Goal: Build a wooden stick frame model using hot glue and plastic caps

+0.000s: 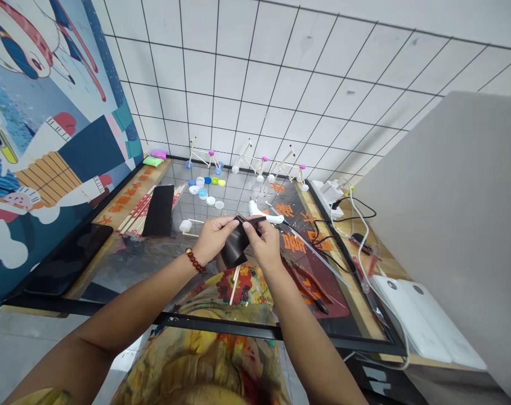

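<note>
Between my two hands is a bent black sheet (235,245), held above the glass tabletop. My left hand (216,236) pinches its upper left edge with thumb and fingers. Opposite it, my right hand (264,241) grips the upper right part, where a narrow black strip sticks out to the right. Just behind the right hand lies a white glue gun (264,214). A white cap piece with thin sticks (185,226) rests left of my left hand. Below the sheet, a few loose wooden sticks (236,284) lie on the glass.
Three small stick-and-cap models (249,160) stand along the back. Coloured bottle caps (202,193) lie before them. At left are a flat black piece (158,211) on paper-wrapped sticks and a phone (70,259). Pliers (308,284), cables and a power strip (329,197) occupy the right.
</note>
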Demonstrator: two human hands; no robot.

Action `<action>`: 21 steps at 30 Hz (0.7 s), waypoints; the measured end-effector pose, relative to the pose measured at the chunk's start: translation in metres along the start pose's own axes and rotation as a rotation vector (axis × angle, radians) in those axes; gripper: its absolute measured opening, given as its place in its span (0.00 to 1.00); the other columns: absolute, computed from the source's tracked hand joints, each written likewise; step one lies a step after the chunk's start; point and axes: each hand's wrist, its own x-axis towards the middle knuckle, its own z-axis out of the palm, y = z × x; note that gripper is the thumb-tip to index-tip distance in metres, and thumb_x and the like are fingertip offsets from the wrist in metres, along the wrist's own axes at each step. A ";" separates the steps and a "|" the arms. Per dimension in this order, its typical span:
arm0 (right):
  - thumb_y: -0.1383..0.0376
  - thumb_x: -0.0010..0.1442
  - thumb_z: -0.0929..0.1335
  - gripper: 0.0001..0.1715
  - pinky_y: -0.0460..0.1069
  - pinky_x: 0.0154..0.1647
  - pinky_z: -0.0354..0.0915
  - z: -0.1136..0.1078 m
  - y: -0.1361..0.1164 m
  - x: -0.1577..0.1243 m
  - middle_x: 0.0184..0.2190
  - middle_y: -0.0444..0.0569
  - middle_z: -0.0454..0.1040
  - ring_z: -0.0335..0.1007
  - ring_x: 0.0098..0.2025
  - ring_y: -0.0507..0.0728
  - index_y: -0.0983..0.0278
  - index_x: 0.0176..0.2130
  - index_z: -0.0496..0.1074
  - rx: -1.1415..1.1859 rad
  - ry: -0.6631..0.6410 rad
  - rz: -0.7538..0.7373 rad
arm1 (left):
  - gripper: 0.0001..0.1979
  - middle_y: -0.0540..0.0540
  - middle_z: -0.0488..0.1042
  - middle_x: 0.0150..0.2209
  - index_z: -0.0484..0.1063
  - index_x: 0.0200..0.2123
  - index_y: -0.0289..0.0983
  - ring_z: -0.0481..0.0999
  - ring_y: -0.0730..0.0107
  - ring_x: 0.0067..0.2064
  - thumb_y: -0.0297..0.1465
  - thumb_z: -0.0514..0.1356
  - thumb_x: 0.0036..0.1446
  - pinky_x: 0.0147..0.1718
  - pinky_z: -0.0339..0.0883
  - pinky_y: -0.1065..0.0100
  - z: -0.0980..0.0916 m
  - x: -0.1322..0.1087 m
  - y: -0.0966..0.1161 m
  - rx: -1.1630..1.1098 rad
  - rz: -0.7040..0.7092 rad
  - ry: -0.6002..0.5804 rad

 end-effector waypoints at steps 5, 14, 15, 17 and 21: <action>0.56 0.59 0.66 0.14 0.51 0.38 0.66 -0.001 -0.001 0.000 0.33 0.48 0.79 0.74 0.36 0.58 0.62 0.39 0.74 -0.038 -0.052 0.013 | 0.11 0.45 0.81 0.34 0.82 0.34 0.36 0.76 0.64 0.37 0.36 0.64 0.50 0.39 0.67 0.66 0.000 0.000 -0.001 -0.123 -0.054 0.031; 0.56 0.58 0.66 0.14 0.51 0.37 0.66 0.001 -0.007 0.000 0.32 0.49 0.79 0.74 0.34 0.58 0.62 0.39 0.75 -0.054 -0.086 0.014 | 0.11 0.46 0.81 0.33 0.82 0.35 0.37 0.76 0.63 0.38 0.36 0.63 0.51 0.41 0.67 0.66 -0.001 0.000 0.001 -0.111 -0.044 0.025; 0.56 0.58 0.67 0.14 0.51 0.37 0.66 0.001 -0.006 0.000 0.32 0.49 0.79 0.74 0.34 0.58 0.62 0.39 0.75 -0.048 -0.085 0.017 | 0.11 0.46 0.81 0.33 0.82 0.35 0.37 0.76 0.63 0.38 0.36 0.63 0.51 0.41 0.67 0.66 -0.001 0.000 0.002 -0.111 -0.047 0.021; 0.56 0.58 0.67 0.13 0.51 0.37 0.66 0.003 -0.004 0.000 0.32 0.48 0.79 0.73 0.34 0.58 0.62 0.39 0.75 -0.022 -0.083 0.024 | 0.11 0.46 0.80 0.32 0.82 0.33 0.37 0.76 0.63 0.37 0.36 0.64 0.51 0.40 0.66 0.67 0.000 0.000 0.002 -0.108 -0.051 0.020; 0.55 0.58 0.67 0.14 0.48 0.32 0.63 0.007 0.002 0.000 0.28 0.47 0.77 0.71 0.31 0.56 0.63 0.33 0.74 0.035 -0.073 0.080 | 0.10 0.47 0.79 0.29 0.81 0.30 0.36 0.74 0.66 0.34 0.36 0.64 0.50 0.36 0.66 0.67 0.000 0.000 0.000 -0.091 -0.061 0.033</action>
